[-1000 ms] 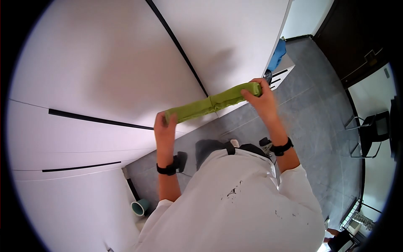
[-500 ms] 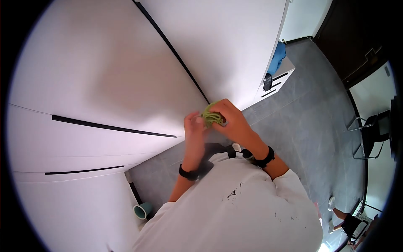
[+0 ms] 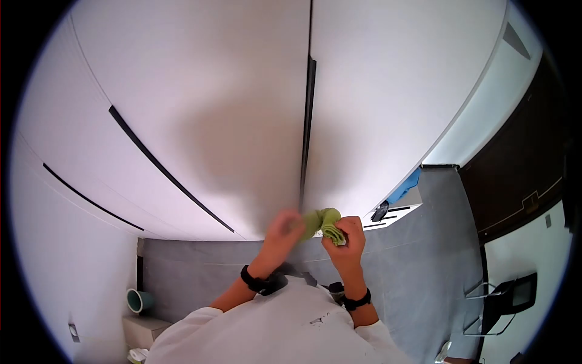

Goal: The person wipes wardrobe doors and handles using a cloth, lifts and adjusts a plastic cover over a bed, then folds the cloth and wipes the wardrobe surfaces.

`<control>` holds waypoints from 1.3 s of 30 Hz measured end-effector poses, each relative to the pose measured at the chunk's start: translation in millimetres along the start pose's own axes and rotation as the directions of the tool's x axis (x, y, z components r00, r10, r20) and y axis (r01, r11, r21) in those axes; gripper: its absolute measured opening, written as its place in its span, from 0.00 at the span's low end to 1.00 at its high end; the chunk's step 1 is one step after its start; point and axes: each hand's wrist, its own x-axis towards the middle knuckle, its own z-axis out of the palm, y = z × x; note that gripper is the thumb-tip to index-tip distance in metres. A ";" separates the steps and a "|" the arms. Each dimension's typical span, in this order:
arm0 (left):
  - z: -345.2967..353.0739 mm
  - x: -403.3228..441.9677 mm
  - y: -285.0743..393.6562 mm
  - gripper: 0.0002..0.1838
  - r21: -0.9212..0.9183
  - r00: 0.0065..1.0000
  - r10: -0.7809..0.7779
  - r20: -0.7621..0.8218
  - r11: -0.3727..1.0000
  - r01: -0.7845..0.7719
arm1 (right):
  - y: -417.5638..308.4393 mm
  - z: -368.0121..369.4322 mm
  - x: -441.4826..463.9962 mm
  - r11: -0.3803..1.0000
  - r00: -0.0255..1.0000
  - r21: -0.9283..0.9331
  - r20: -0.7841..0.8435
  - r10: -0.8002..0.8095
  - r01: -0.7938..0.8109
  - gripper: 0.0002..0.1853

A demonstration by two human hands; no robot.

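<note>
A rolled green cloth (image 3: pixel 332 225) is held up in front of the tall white cupboard doors (image 3: pixel 242 73). My right hand (image 3: pixel 350 238) is closed round the right end of the roll, where folded layers show. The cloth's left part stretches across to my left hand (image 3: pixel 282 233), whose bent fingers close at that end. Motion blurs that hand and the cloth beside it, so the exact grip is unclear. Dark bands circle both wrists.
A long black handle (image 3: pixel 308 115) runs down the door seam. To the right are a low white drawer unit (image 3: pixel 394 215) with a blue item (image 3: pixel 405 187) on it, a dark door (image 3: pixel 515 164) and a black chair (image 3: pixel 509 300). A teal bin (image 3: pixel 139 300) stands at lower left.
The view has turned and tilted up toward the cupboard. The cloth now shows a longer stretch between my hands, which are farther apart. The person at lower right has mostly left view.
</note>
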 end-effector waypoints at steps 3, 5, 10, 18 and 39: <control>6.4 -2.5 3.8 0.10 0.057 0.996 0.047 0.076 0.997 -0.051 | -3.9 6.4 4.3 0.987 0.988 -0.112 0.118 -0.103 0.116 0.20; 11.2 -5.6 12.9 0.11 0.084 0.990 0.065 0.125 0.994 -0.076 | -4.4 7.4 0.4 0.993 0.989 -0.068 0.122 -0.089 0.098 0.20; 18.8 -2.6 33.9 0.12 0.087 0.991 -0.119 0.052 0.990 0.115 | -14.2 0.9 2.0 0.999 0.953 -0.015 0.300 -0.037 0.043 0.20; 15.7 25.4 24.4 0.15 0.368 0.933 0.294 0.206 0.861 -0.352 | 55.9 -3.4 -1.1 0.729 0.889 0.537 0.095 0.449 -0.425 0.17; 86.9 149.9 76.0 0.27 -0.041 0.913 0.362 0.187 0.932 -0.361 | -47.1 3.1 234.3 0.962 0.966 0.161 -0.168 -0.195 0.222 0.31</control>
